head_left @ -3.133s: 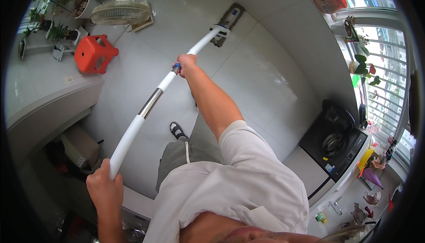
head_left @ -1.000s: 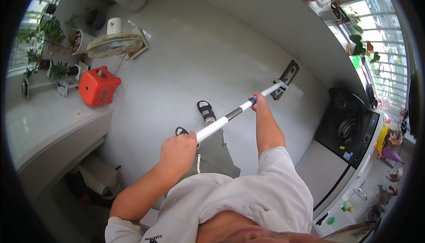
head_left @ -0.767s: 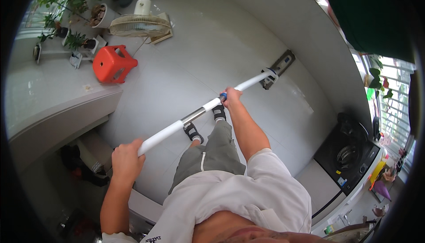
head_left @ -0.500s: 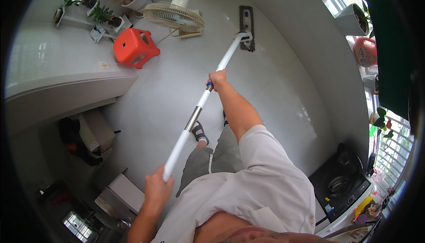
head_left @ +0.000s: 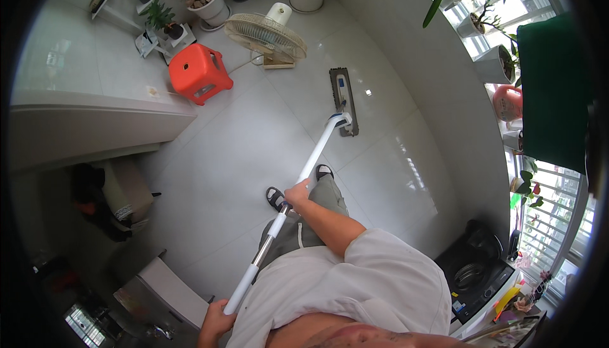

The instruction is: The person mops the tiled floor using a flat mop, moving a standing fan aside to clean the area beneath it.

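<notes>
A flat mop's white and silver handle (head_left: 318,148) runs slantwise from lower left to upper right. My left hand (head_left: 217,318) is closed around its white end, low in the picture beside my shirt. Further up the pole, my right hand (head_left: 297,196) is wrapped around it just above my sandaled feet. At the far end the long grey mop head (head_left: 351,102) lies flat on the pale tiled floor (head_left: 222,164), its length pointing away from me. A white swivel joint links head and handle.
Ahead stand a cream fan (head_left: 269,34), a red plastic stool (head_left: 198,75) and potted plants (head_left: 206,2). A wall (head_left: 387,50) with plants by a window runs along the right. A black-topped washing machine (head_left: 472,269) is at the lower right, a grey cabinet (head_left: 181,288) lower left.
The mop head has come back toward me across the tiles. Both hands, still closed on the handle, have drawn nearer to my body, the right one most.
</notes>
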{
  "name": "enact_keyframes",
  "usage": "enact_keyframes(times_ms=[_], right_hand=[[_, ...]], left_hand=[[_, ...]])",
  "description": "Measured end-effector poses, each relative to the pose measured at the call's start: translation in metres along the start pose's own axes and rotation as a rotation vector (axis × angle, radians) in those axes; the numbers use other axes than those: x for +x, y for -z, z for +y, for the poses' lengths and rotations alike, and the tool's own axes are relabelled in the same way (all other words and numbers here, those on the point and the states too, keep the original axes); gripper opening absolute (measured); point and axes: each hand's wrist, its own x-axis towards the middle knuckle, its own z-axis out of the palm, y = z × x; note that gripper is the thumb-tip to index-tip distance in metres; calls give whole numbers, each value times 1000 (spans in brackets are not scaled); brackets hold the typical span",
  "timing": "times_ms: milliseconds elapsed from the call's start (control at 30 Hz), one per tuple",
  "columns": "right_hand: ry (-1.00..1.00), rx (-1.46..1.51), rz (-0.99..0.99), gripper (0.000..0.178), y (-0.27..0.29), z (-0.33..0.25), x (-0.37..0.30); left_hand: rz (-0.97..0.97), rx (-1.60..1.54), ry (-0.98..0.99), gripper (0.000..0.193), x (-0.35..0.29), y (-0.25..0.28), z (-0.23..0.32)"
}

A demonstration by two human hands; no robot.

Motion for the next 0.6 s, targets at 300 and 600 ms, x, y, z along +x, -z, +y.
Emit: enact_keyframes(times_ms=[300, 600], right_hand=[[115, -152, 43, 73, 56, -132, 101], [221, -337, -11, 62, 97, -183, 101]], left_hand=[[-18, -136, 2, 26, 61, -36, 114], [-105, -91, 24, 28, 27, -44, 195]])
